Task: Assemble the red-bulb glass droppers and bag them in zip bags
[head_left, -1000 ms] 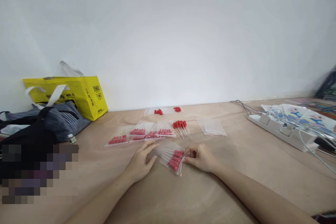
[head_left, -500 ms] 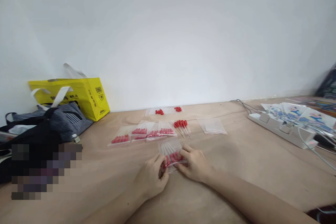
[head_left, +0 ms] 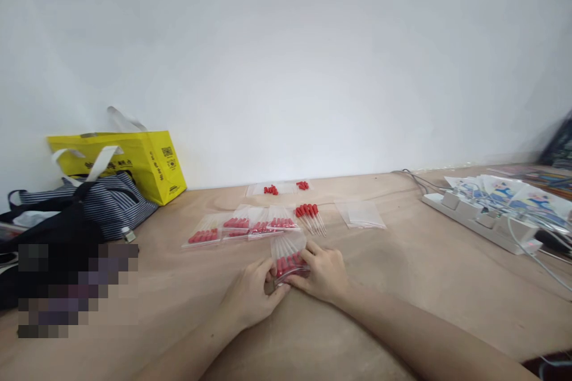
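Between my hands lies a clear plastic bag [head_left: 288,247] with several red-handled sticks in it, the red ends toward me. My left hand [head_left: 252,294] pinches its near left corner. My right hand [head_left: 325,271] grips the right side, thumb along the near edge. Beyond, to the left, several filled clear bags [head_left: 204,233] lie partly overlapping. Loose red-tipped sticks [head_left: 310,214] rest just behind my right hand. Flat clear bags [head_left: 361,214] with nothing red in them are to the right of those sticks.
More red-ended pieces [head_left: 271,190] lie on plastic by the wall. A yellow bag [head_left: 165,166] and a striped bag [head_left: 111,205] stand at the left. At the right are a white power strip [head_left: 478,223], cables and printed packets [head_left: 536,202].
The bag between my hands has shifted slightly, its red ends now lined up more evenly. My right hand has moved a little left, and my left hand's fingers sit at the bag's corner.
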A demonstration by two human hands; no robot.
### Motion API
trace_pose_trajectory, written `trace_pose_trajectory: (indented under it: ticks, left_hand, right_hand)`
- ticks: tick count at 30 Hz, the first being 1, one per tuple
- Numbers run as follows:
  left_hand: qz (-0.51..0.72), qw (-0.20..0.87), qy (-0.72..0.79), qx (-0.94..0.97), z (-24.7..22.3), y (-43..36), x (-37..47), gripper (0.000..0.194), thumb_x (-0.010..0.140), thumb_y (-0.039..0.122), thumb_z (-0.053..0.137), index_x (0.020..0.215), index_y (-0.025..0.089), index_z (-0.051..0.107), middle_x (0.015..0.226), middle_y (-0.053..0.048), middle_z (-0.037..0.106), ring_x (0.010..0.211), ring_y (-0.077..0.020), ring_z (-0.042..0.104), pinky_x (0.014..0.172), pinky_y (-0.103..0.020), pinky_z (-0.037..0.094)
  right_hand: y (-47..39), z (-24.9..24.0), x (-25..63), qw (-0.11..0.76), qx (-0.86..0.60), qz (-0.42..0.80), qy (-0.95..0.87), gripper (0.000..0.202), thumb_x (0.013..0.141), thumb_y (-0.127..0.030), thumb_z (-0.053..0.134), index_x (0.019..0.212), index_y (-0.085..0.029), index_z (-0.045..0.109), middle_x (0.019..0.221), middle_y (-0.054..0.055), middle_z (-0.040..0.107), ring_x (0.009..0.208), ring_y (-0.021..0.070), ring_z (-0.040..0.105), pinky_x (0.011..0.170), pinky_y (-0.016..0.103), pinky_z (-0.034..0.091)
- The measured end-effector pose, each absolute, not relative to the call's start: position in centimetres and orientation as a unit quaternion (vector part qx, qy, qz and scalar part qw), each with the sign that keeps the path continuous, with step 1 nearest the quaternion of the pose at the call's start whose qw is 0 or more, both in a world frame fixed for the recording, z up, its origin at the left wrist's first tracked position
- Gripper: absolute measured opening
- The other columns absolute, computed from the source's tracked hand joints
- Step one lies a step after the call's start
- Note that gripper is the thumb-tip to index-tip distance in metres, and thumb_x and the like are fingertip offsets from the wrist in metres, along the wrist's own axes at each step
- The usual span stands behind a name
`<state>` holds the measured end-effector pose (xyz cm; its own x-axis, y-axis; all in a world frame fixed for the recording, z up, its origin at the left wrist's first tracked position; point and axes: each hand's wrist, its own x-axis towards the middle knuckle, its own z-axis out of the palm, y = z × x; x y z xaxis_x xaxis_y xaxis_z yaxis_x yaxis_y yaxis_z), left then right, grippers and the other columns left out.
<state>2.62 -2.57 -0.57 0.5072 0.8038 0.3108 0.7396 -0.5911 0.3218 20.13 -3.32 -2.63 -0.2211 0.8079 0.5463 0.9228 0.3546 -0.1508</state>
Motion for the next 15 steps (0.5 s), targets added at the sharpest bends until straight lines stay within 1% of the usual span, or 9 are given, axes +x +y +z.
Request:
trace_pose_trajectory:
  ticks: [2,6,11,15]
  left_hand:
    - [0.212,0.083,0.451,0.863,-0.6,-2.6,2.4,0.015,0.069,0.032,0.053,0.067,0.019,0.048,0.064,0.002,0.053,0.059,-0.0139,0.05,0.053,-0.023,0.036]
    - [0.219,0.088,0.457,0.857,-1.1,-2.4,2.1,0.011,0.07,0.027,0.049,0.062,0.018,0.048,0.061,0.002,0.052,0.057,-0.0133,0.049,0.052,-0.023,0.035]
    - [0.226,0.081,0.457,0.856,-1.2,-2.1,2.3,0.011,0.068,0.017,0.043,0.057,0.019,0.043,0.057,0.002,0.049,0.054,-0.0125,0.047,0.05,-0.022,0.034]
    - [0.225,0.085,0.446,0.862,-0.9,-2.2,2.3,0.009,0.065,0.013,0.042,0.057,0.018,0.042,0.058,0.002,0.049,0.055,-0.0126,0.047,0.052,-0.022,0.035]
  right_hand:
    - [-3.1,-2.6,19.8,0.269,-0.55,-0.117,-0.782,0.038,0.066,-0.057,0.055,0.068,-0.019,0.055,0.074,0.002,0.058,0.062,0.0139,0.055,0.051,0.024,0.025]
    - [-3.0,-2.5,19.2,0.237,-0.547,-0.121,-0.794,0.034,0.071,-0.052,0.051,0.073,-0.018,0.056,0.076,0.003,0.059,0.063,0.0145,0.056,0.05,0.023,0.025]
    - [-3.3,-2.3,18.7,0.21,-0.575,-0.09,-0.786,0.027,0.074,-0.044,0.048,0.078,-0.018,0.055,0.08,0.004,0.059,0.062,0.0153,0.057,0.048,0.022,0.025]
    - [-3.4,-2.0,19.6,0.219,-0.56,-0.047,-0.798,0.029,0.074,-0.047,0.049,0.079,-0.019,0.054,0.081,0.003,0.057,0.067,0.0154,0.056,0.051,0.022,0.028]
